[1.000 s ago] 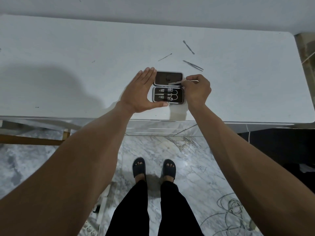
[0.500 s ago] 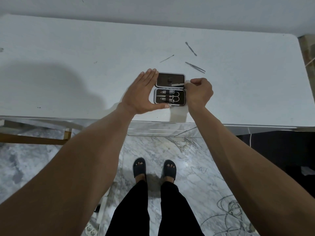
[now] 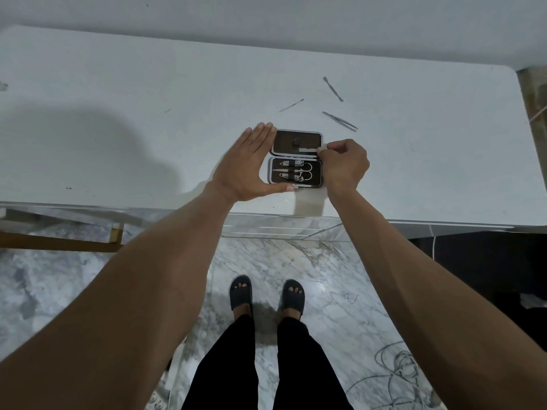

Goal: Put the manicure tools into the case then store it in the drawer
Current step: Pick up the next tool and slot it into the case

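An open case (image 3: 296, 161) is seen lying near the front edge of the white table (image 3: 118, 113), at about the middle of its width. Its lid half is laid toward the back, and its tray half toward the front, where clippers and scissors (image 3: 297, 173) are held under a strap.

The left hand (image 3: 247, 167) is laid flat against the case's left side, fingers straight and together, the thumb stretched along the case's front edge. Its pose is unchanged from half a second ago.

The right hand (image 3: 344, 164) is held at the case's right side with the fingers curled, and a thin pale tool (image 3: 307, 150) is pinched at its right end between thumb and fingertips. The tool is laid across the lid half, close to the hinge line. A second ago it was tilted over the lid's right corner; now it is set further in and lower.

Three loose tools are left on the table behind the case, unmoved: a thin pick (image 3: 291, 105) toward the back, a pusher (image 3: 333, 89) nearer the back edge, and tweezers (image 3: 340, 121) just behind the right hand.
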A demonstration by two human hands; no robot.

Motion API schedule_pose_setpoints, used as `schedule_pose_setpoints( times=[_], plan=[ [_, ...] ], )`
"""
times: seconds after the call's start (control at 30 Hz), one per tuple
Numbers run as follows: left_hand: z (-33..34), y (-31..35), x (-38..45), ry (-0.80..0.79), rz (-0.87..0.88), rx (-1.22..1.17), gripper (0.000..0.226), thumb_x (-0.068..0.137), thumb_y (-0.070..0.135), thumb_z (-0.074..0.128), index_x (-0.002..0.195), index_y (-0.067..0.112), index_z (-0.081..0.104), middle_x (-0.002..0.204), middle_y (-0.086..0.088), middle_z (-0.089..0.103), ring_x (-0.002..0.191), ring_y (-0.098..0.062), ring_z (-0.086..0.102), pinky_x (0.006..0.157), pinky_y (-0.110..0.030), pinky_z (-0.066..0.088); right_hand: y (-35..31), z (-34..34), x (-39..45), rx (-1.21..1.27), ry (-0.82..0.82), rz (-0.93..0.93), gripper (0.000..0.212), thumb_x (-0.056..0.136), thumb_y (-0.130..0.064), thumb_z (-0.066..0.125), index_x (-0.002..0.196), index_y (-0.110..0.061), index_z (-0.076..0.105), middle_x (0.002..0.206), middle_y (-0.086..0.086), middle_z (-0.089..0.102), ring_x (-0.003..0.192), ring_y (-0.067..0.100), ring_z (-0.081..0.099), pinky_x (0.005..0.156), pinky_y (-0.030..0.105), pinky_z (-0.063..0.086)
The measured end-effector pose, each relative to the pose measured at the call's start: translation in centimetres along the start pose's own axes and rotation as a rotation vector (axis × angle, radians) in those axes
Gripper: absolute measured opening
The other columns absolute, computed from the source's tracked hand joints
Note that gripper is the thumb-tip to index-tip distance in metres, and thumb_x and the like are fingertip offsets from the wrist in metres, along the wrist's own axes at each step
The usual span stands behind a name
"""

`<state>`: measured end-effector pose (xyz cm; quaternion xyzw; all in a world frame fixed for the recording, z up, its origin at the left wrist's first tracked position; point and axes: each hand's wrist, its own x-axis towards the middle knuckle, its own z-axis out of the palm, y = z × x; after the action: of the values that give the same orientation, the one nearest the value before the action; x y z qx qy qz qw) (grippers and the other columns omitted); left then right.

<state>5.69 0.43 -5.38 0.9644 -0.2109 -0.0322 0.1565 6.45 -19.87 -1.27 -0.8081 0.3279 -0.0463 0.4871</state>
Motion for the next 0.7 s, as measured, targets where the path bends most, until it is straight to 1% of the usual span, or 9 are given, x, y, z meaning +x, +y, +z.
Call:
schedule_pose_setpoints(
  times=[0.07,0.17,0.23,0.33,0.4,0.57,0.7],
  plan=[
    [0.0,0.0,0.0,0.002,0.004,0.001,0.131,0.075,0.096,0.041,0.165,0.005,0.013,0.175,-0.009,0.014,0.163,-0.019,0.009,0.134,-0.041,0.008,-0.1,-0.1,-0.1,-0.010,-0.040,-0.018,0.009,0.076,-0.015,0.078,0.079,-0.019,0.070,0.067,-0.015,0.062,0.072,0.011,0.066,0.059,0.012,0.042],
    [0.0,0.0,0.0,0.009,0.004,-0.004,0.131,0.075,0.097,0.039,0.165,0.004,0.014,0.174,-0.009,0.015,0.163,-0.020,0.010,0.134,-0.041,0.009,-0.2,-0.3,0.1,-0.065,-0.112,-0.060,0.007,0.077,-0.014,0.077,0.077,-0.021,0.074,0.070,-0.009,0.069,0.075,0.013,0.068,0.064,0.013,0.044],
    [0.0,0.1,0.0,0.001,0.002,-0.006,0.132,0.074,0.098,0.038,0.165,0.005,0.014,0.175,-0.009,0.014,0.163,-0.019,0.009,0.134,-0.041,0.008,-0.3,-0.7,0.6,-0.137,-0.179,-0.114,0.005,0.078,-0.016,0.076,0.079,-0.020,0.076,0.078,-0.002,0.074,0.076,0.014,0.069,0.064,0.013,0.044],
    [-0.1,0.1,0.0,-0.012,-0.001,-0.012,0.132,0.074,0.097,0.040,0.165,0.006,0.012,0.175,-0.008,0.012,0.163,-0.019,0.007,0.134,-0.041,0.008,-0.6,-1.2,1.3,-0.298,-0.270,-0.233,0.006,0.079,-0.018,0.075,0.083,-0.022,0.078,0.081,0.000,0.074,0.075,0.012,0.066,0.060,0.011,0.039],
    [-0.1,0.1,0.0,-0.018,-0.006,-0.015,0.133,0.074,0.097,0.041,0.166,0.006,0.011,0.175,-0.007,0.011,0.163,-0.018,0.006,0.134,-0.041,0.007,-1.0,-1.3,1.6,-0.401,-0.305,-0.319,0.010,0.081,-0.016,0.071,0.084,-0.022,0.078,0.083,0.001,0.073,0.078,0.014,0.065,0.063,0.016,0.041],
    [-0.2,0.1,0.0,-0.014,-0.004,-0.018,0.133,0.074,0.096,0.043,0.166,0.006,0.011,0.175,-0.008,0.012,0.163,-0.018,0.006,0.134,-0.040,0.007,-1.5,-1.2,1.5,-0.544,-0.329,-0.468,0.018,0.084,-0.010,0.063,0.089,-0.017,0.079,0.089,0.009,0.074,0.087,0.027,0.067,0.078,0.034,0.054],
    [-0.2,0.1,0.0,-0.011,-0.002,-0.015,0.132,0.075,0.096,0.042,0.165,0.005,0.012,0.175,-0.008,0.013,0.163,-0.019,0.007,0.134,-0.040,0.007,-1.3,-1.1,1.7,-0.658,-0.353,-0.579,0.020,0.088,-0.012,0.058,0.095,-0.019,0.075,0.099,0.012,0.064,0.096,0.030,0.061,0.077,0.035,0.051]
  ],
)
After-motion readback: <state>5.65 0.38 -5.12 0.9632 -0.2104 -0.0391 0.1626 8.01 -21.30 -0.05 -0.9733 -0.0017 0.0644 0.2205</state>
